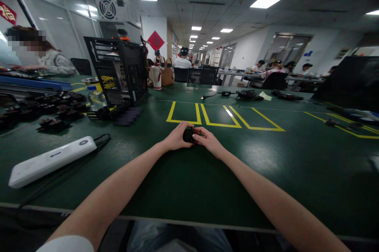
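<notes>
A small black blocky part [188, 135] is held between my two hands, just above or on the green table [189, 189]; I cannot make out its exact kind. My left hand [177, 137] wraps round its left side, with fingers over the top and thumb below. On the right side, the thumb and fingertips of my right hand [207, 140] close in a pinch against the part. Beyond the hands, yellow tape rectangles [204, 125] mark the tabletop.
To the left lie a white power strip-like device [53, 161] with a black cable and several black parts [55, 124]. An open computer case [121, 70] stands behind, beside a clear bottle [96, 100]. Black cables [248, 95] lie at the back. Other people sit farther off.
</notes>
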The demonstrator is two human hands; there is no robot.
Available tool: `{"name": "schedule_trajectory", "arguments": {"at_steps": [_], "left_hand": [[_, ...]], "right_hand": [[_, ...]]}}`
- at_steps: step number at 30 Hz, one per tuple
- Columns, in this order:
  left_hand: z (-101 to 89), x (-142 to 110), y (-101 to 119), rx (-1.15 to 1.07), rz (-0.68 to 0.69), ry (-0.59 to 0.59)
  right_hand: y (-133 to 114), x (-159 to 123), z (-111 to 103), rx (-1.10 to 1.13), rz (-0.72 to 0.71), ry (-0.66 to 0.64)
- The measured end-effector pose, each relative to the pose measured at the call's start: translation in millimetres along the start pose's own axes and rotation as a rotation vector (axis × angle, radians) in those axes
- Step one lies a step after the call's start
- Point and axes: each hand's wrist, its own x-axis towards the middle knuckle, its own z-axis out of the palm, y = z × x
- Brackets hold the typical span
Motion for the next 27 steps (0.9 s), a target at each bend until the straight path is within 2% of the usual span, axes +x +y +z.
{"name": "schedule_trajectory", "arguments": {"at_steps": [7,17,27], "left_hand": [[0.7,0.1,-0.1,-0.004,-0.003,0.005],[2.3,0.5,-1.8,-0.001,0.016,0.009],[-0.1,-0.1,1.2,-0.012,0.000,0.008]], "right_hand": [[-2.2,-2.1,-2.2,0.034,-0.088,-0.058],[-0.9,-0.7,0.0,-0.007,-0.099,0.001],[-0.2,-1.9,0.4,-0.005,-0.106,-0.017]]}}
